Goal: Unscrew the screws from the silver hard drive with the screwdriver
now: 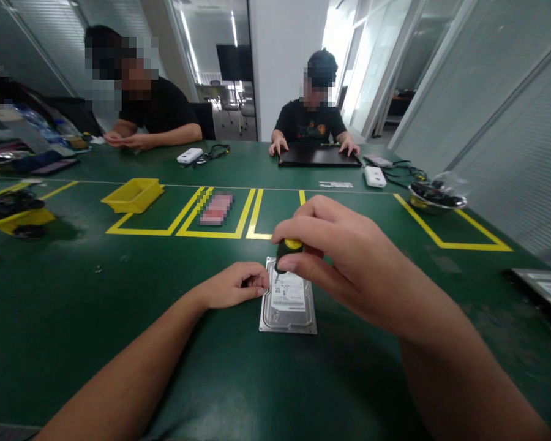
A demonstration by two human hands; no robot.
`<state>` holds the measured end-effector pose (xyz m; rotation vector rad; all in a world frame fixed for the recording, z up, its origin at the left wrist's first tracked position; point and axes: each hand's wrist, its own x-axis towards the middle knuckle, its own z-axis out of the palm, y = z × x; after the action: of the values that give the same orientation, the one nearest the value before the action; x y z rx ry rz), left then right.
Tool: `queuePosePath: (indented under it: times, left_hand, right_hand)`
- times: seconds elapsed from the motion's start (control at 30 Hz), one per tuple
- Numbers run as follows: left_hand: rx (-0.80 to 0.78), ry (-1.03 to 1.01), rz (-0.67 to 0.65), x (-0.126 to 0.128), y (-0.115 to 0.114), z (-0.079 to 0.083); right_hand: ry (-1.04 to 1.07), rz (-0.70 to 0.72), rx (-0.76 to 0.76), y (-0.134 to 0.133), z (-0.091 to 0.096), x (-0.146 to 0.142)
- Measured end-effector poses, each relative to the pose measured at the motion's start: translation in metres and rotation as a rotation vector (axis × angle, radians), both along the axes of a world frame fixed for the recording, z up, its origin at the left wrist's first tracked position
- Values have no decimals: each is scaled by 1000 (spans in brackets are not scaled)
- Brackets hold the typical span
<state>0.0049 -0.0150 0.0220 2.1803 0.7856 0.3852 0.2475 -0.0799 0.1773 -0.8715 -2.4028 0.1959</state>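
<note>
two bare hands are working over a green table (73, 318), at a silver hard drive (288, 303) lying flat on the table near the person, label up. the right hand (344, 257) is reaching in from the right with its forearm crossing the lower corner, fingers clenched around a black and yellow screwdriver (286, 251) that is standing upright, tip touching the drive's upper left corner. the left hand (232, 285) is lying on the table, fingertips (259, 283) curled and pressing against the drive's left edge, gripping nothing. two people are sitting at the far side, one with hands on a black laptop (319, 156). a yellow bin (133, 195) is sitting well apart, upper left.
</note>
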Motion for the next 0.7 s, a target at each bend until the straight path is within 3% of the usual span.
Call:
queuePosePath:
  times: [0.27,0.7]
  left_hand:
    - [-12,-20,-24,0,4,0]
    - [22,-33,-17,0,7,-3]
  right_hand:
    - [22,87,-26,13,-11,-1]
    - [10,67,-51,35,-35,-9]
